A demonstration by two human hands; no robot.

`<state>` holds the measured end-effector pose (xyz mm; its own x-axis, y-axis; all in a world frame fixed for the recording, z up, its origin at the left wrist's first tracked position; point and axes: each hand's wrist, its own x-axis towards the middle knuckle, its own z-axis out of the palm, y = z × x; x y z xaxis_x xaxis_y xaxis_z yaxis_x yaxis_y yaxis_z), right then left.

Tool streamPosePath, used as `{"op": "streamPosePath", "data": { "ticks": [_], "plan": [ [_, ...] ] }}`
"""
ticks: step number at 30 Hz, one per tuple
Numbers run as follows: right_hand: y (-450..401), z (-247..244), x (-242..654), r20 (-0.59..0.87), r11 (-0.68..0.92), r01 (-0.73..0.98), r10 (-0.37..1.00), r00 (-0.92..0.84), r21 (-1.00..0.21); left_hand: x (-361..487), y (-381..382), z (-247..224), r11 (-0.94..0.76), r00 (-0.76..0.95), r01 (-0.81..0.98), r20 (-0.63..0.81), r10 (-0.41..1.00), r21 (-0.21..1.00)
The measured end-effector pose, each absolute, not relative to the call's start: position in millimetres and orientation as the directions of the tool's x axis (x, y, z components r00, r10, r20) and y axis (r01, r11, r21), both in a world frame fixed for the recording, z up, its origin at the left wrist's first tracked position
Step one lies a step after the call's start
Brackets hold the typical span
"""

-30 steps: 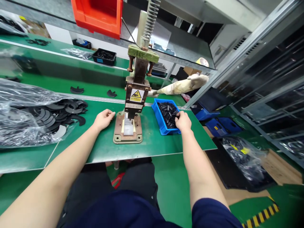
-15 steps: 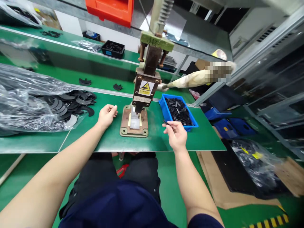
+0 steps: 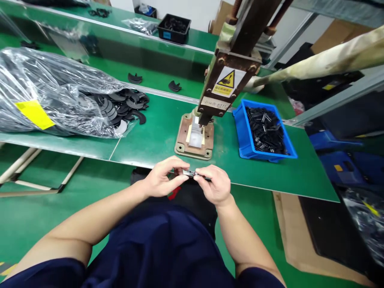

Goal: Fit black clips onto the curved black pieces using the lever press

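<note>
A small black plastic part [image 3: 189, 173] is pinched between my two hands just in front of the table's near edge. My left hand [image 3: 166, 176] grips its left end with thumb and fingertips. At its right end, my right hand [image 3: 213, 183] closes on it, hiding part of it. Right behind my hands stands a hand press [image 3: 223, 88] with a yellow warning label. Its base plate [image 3: 194, 153] carries a pale metal fixture [image 3: 196, 138] under the ram. To the right, a blue bin [image 3: 260, 155] is full of small black parts [image 3: 265, 128].
A clear plastic bag [image 3: 57, 96] spills curved black pieces [image 3: 120, 105] on the left of the green table [image 3: 156, 132]. Two curved pieces lie behind, near the metal rail. A black bin [image 3: 174, 30] stands at the back. The press's wrapped lever [image 3: 315, 60] reaches out to the right.
My right hand has come from beside the blue bin to the middle with the small part. My left hand has moved over and taken hold too. The camera view has shifted.
</note>
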<state>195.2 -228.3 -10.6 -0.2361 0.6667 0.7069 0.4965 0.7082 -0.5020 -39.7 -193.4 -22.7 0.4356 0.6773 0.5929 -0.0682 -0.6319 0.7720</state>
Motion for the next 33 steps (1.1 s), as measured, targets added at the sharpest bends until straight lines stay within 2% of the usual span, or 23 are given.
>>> {"op": "streamPosePath", "data": {
  "ticks": [14, 22, 24, 27, 28, 30, 32, 33],
  "plan": [
    [-230, -14, 197, 0.714, 0.745, 0.494, 0.631, -0.303, -0.448, -35, -196, -24, -0.638, 0.469, -0.065, 0.588, 0.659, 0.767],
    [-231, -18, 195, 0.695, 0.735, 0.502, 0.646, -0.316, -0.455, -37, -192, -16, -0.744, 0.470, -0.026, 0.665, 0.580, 0.667],
    [-228, -13, 204, 0.681, 0.712, 0.532, 0.666, -0.303, -0.459, -41, -178, -16, -0.771, 0.475, 0.020, 0.672, 0.568, 0.637],
    [-211, 13, 229, 0.709, 0.653, 0.608, 0.676, -0.200, -0.451, -45, -137, -20, -0.764, 0.409, 0.189, 0.658, 0.632, 0.616],
    [-202, 28, 238, 0.747, 0.639, 0.630, 0.651, -0.136, -0.442, -45, -120, -22, -0.747, 0.383, 0.255, 0.645, 0.662, 0.614],
    [-181, 68, 254, 0.865, 0.640, 0.657, 0.501, 0.035, -0.397, -42, -87, -27, -0.713, 0.370, 0.353, 0.610, 0.701, 0.605],
    [-162, 117, 260, 0.932, 0.740, 0.568, 0.316, 0.179, -0.360, -35, -60, -30, -0.697, 0.394, 0.416, 0.575, 0.717, 0.584],
    [-155, 142, 260, 0.939, 0.784, 0.517, 0.272, 0.211, -0.343, -30, -50, -31, -0.696, 0.416, 0.441, 0.558, 0.718, 0.567]
  ]
}}
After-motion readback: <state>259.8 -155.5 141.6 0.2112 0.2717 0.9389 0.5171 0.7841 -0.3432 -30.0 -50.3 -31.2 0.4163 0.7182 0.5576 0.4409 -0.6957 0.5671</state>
